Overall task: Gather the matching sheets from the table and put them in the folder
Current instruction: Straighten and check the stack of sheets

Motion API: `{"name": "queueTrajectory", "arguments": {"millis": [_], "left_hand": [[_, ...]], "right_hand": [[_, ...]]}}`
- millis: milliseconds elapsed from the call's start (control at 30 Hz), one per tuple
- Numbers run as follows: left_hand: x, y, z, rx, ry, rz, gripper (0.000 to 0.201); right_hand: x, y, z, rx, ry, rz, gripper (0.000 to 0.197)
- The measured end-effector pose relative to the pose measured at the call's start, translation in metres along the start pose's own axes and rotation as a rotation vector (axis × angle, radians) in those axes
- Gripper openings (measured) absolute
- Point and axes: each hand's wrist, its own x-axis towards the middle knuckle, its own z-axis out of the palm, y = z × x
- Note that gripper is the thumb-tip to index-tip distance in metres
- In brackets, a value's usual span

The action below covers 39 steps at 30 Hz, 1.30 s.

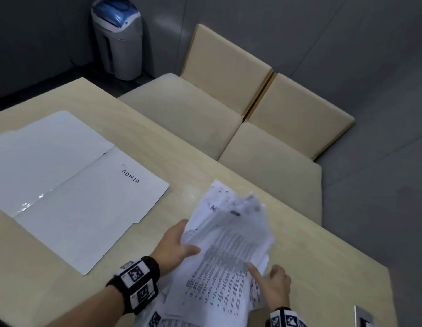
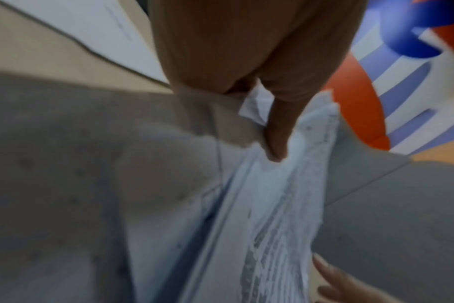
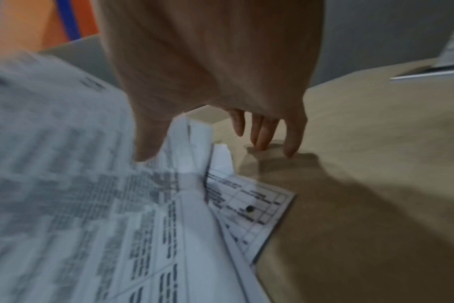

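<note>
The stack of printed sheets is lifted at the table's near right. The left hand grips its left edge, thumb on top. The right hand has its fingers loose; only the thumb touches the top page. The open folder marked ADMIN lies empty to the left, so gathering seems nearly done and filing remains. The right wrist view alone shows a gridded sheet apparently flat on the table.
</note>
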Motion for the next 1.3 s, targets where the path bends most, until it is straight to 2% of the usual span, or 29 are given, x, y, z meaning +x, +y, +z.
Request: {"name": "queueTrajectory", "arguments": {"millis": [33,67,100,133,200,233,300,433,500,600,700,800,900,967,1033,1067,1200,1300], "left_hand": [[-0.002,0.013,-0.001,-0.036,-0.067,0.061,0.050],[-0.004,0.027,-0.004,-0.078,-0.120,0.102,0.045],[-0.007,0.041,-0.007,-0.125,-0.161,0.141,0.044],[-0.009,0.054,-0.010,-0.164,-0.187,0.169,0.046],[-0.010,0.076,-0.013,-0.208,-0.202,0.212,0.058],[-0.011,0.086,-0.012,-0.209,-0.198,0.229,0.063],[-0.012,0.103,-0.007,-0.198,-0.153,0.274,0.060],[-0.020,0.127,0.000,-0.304,0.113,0.379,0.039],[-0.029,0.136,-0.001,-0.315,0.181,0.466,0.035],[-0.036,0.140,-0.003,-0.294,0.200,0.554,0.049],[-0.035,0.134,-0.004,-0.294,0.185,0.558,0.062],[-0.030,0.127,-0.003,-0.203,0.269,0.561,0.069],[-0.022,0.124,-0.003,-0.179,0.310,0.537,0.061],[-0.017,0.118,-0.005,-0.206,0.300,0.495,0.047],[-0.012,0.110,-0.007,-0.232,0.251,0.454,0.028],[-0.010,0.104,-0.009,-0.217,0.226,0.440,0.025],[-0.002,0.081,-0.019,-0.244,0.202,0.327,0.040],[-0.001,0.074,-0.024,-0.241,0.218,0.304,0.062]], "right_hand": [[-0.001,-0.001,-0.007,0.163,-0.041,-0.022,0.101],[-0.004,-0.004,-0.015,0.314,-0.072,-0.076,0.083],[-0.010,-0.008,-0.024,0.500,-0.098,-0.120,0.058],[-0.020,-0.015,-0.034,0.746,-0.196,-0.148,0.037],[-0.036,-0.029,-0.049,0.984,-0.348,-0.243,0.032],[-0.040,-0.036,-0.054,0.974,-0.345,-0.315,0.035],[-0.049,-0.049,-0.060,0.901,-0.206,-0.437,0.039],[-0.078,-0.073,-0.074,0.902,0.080,-0.603,0.028],[-0.091,-0.079,-0.075,0.959,0.135,-0.675,0.029],[-0.101,-0.080,-0.070,0.938,0.117,-0.748,0.044],[-0.095,-0.074,-0.062,0.855,0.013,-0.772,0.056],[-0.088,-0.070,-0.052,0.848,-0.080,-0.740,0.069],[-0.083,-0.074,-0.047,0.877,-0.147,-0.633,0.050],[-0.078,-0.075,-0.041,0.844,-0.211,-0.569,0.034],[-0.069,-0.076,-0.031,0.813,-0.206,-0.514,0.033],[-0.066,-0.075,-0.028,0.814,-0.185,-0.503,0.036],[-0.067,-0.074,-0.026,0.866,-0.066,-0.517,0.032],[-0.077,-0.078,-0.033,0.884,-0.067,-0.565,0.029]]}}
